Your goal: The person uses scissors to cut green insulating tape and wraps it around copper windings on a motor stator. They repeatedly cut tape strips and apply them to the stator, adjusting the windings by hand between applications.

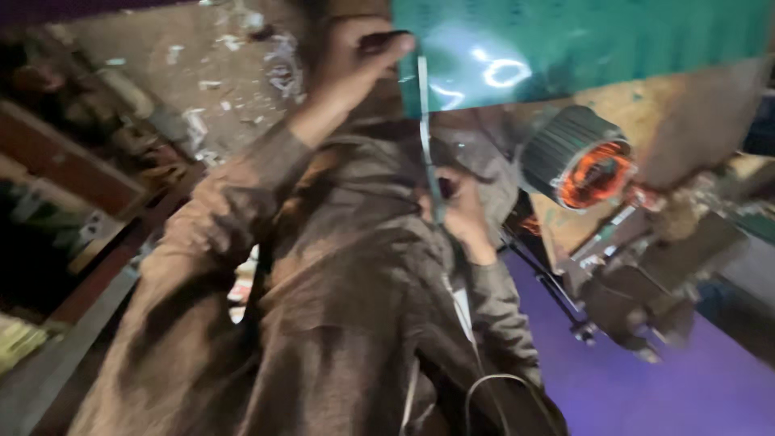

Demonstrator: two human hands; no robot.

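Observation:
The view is tilted and blurred, looking down my brown shirt. My left hand (362, 50) is raised at the top centre, fingers closed on the dark upper end of a thin grey-green strap (425, 121). The strap runs straight down to my right hand (462, 211), which grips its lower part in front of my chest. Below the right hand, a thin white cord (462, 311) continues down my shirt and loops near the bottom edge.
A shiny green sheet (581, 40) fills the top right. Under it sits a ribbed grey motor with orange copper windings (583, 159) on a metal machine (646, 274). Littered floor (210, 64) and wooden shelves (73, 178) lie to the left.

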